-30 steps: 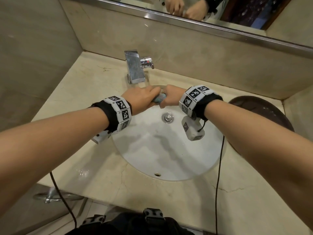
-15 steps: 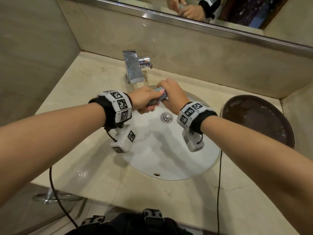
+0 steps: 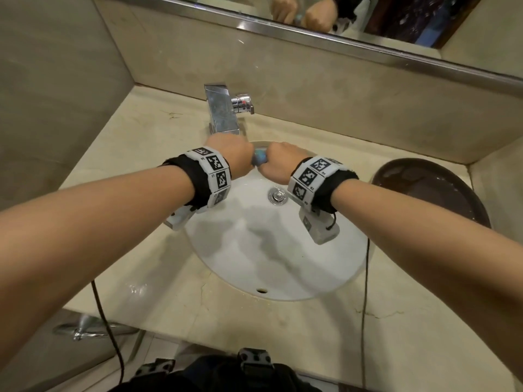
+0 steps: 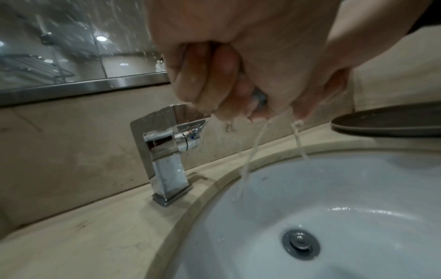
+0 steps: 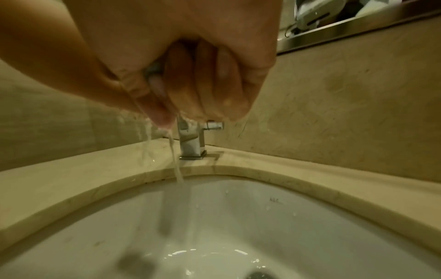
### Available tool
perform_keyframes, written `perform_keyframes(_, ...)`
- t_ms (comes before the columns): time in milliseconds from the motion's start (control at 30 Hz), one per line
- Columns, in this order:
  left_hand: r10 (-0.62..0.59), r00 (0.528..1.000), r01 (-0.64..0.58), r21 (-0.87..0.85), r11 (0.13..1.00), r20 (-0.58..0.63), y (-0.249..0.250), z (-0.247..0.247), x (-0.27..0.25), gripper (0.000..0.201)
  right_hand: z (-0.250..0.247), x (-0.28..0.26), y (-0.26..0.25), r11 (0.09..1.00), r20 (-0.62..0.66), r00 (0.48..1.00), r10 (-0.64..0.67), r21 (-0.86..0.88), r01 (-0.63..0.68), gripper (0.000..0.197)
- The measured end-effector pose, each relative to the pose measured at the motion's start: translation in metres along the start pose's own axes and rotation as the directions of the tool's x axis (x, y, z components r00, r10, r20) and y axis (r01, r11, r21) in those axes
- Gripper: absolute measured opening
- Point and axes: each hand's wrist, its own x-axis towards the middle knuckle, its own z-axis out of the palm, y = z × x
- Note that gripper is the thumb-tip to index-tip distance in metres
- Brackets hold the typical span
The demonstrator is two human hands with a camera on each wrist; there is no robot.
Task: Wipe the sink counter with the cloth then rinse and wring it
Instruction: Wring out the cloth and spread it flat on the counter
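Observation:
A small blue-grey cloth (image 3: 259, 159) is bunched into a tight roll between my two fists above the back of the white sink basin (image 3: 283, 258). My left hand (image 3: 230, 157) grips its left end and my right hand (image 3: 278, 162) grips its right end. Only a sliver of cloth (image 4: 259, 99) shows between the curled fingers in the left wrist view, and the cloth (image 5: 152, 72) barely peeks out in the right wrist view. Thin streams of water (image 4: 248, 160) run from both fists into the basin. The beige stone counter (image 3: 158, 278) surrounds the sink.
A square chrome tap (image 3: 222, 110) stands just behind my hands, with no water visibly running from it. A dark brown dish (image 3: 430, 190) sits on the counter at the right. The drain plug (image 3: 278, 195) is below my right wrist. A mirror edge (image 3: 311, 38) runs above the backsplash.
Both fists have turned back level from the twisted position of half a second ago, when my right hand was rolled over the cloth. The hands stay at the same spot over the basin.

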Motion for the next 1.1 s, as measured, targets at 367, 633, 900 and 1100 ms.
perform_keyframes(367,-0.004,0.999,0.002,-0.052,0.999,-0.037,-0.002,0.004,0.0,0.024,0.006,0.007,0.002,0.941,0.124,0.992,0.003,0.334,-0.045,0.031)
perform_keyframes(633,0.076,0.964,-0.161,-0.327,0.931,-0.256,-0.007,0.015,0.0,0.027,-0.003,0.016,0.017,0.994,-0.1,0.994,-0.03,0.101,0.04,0.03)
perform_keyframes(900,0.263,0.882,0.379,-0.92,0.096,0.391,-0.007,-0.002,-0.005,0.029,0.015,0.001,0.02,0.948,-0.516,0.797,-0.314,-0.125,0.292,0.042)
perform_keyframes(1100,0.129,0.913,0.199,-0.701,0.685,0.386,-0.005,-0.007,-0.004,0.012,0.0,-0.007,0.019,0.905,-0.222,0.917,-0.331,-0.35,0.242,0.027)
